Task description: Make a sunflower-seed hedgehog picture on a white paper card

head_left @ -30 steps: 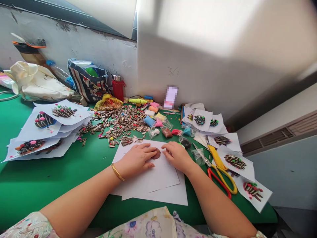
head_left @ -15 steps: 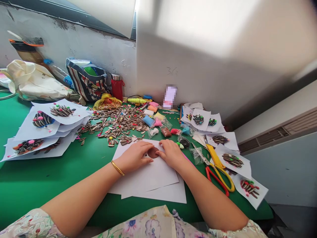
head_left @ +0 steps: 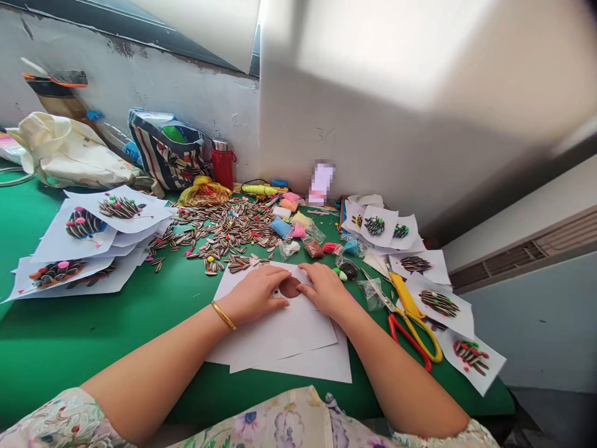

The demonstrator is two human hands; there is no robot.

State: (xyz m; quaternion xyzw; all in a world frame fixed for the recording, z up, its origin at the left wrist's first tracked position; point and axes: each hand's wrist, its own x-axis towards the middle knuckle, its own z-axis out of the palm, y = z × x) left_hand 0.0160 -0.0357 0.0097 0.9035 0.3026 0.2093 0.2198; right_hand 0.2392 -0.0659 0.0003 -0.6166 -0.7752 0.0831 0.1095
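A flat, round piece of brown clay point(head_left: 290, 286) lies on the upper part of a white sheet of paper point(head_left: 289, 336), with a small dark-and-white eye-like spot at its left edge. My left hand point(head_left: 261, 289) rests on the paper to the left of the clay, fingers extended and thumb apart. From the right, my right hand point(head_left: 324, 287) curves around the clay, its thumb tip touching the edge and its fingers spread at the top. Neither hand lifts anything. Striped sunflower seeds point(head_left: 240, 264) sit just beyond the left fingers, at the paper's top edge.
A wide heap of sunflower seeds point(head_left: 233, 224) spreads behind. Small clay packets point(head_left: 282, 227) lie near the wall. Scissors point(head_left: 413, 336) and a yellow cutter point(head_left: 407, 295) are at right. Seed-decorated hedgehog pictures lie left point(head_left: 119, 205) and right point(head_left: 438, 302). A red bottle point(head_left: 222, 165) stands behind.
My right thumb has drawn back slightly to the right, showing more of the brown clay. Otherwise both hands stay nearly in place; the whole view shifts slightly.
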